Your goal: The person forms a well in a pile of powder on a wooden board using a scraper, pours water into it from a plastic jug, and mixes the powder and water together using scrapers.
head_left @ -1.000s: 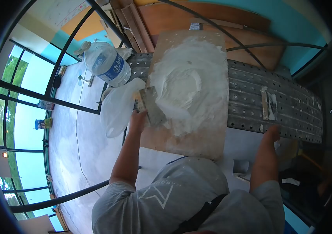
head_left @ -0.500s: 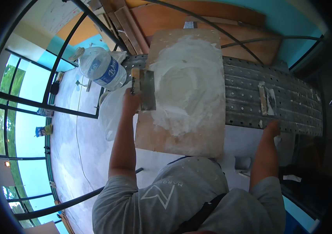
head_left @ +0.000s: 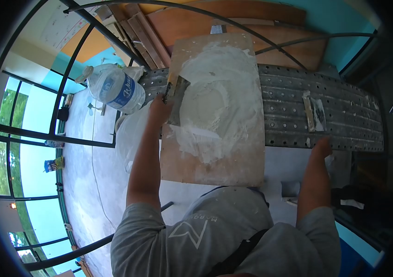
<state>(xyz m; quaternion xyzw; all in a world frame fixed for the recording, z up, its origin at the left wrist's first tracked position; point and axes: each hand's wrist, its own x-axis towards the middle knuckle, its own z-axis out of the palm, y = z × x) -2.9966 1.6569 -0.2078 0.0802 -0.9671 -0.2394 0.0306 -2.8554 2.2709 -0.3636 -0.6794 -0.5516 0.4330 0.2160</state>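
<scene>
White material coats one board. At its nine o'clock, the left hand clamps one scraper; toward four o'clock, the right hand shows an indeterminable grip.

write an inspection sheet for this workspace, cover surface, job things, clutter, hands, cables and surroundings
Surface: flat board lying across a perforated metal plank.
Job's things: white material on the board, with a ring-shaped ridge; broad scraper at the board's left side.
Clutter: large clear bottle and whitish plastic bag left of the board; second scraper lying on the plank, right of the board.
Hands: left hand grips the broad scraper; right hand is by the plank's near edge, its grip unclear.
Cables: thin, cable-like line on the pale floor.
Surroundings: dark metal bars, wooden panels behind, windows at left.
</scene>
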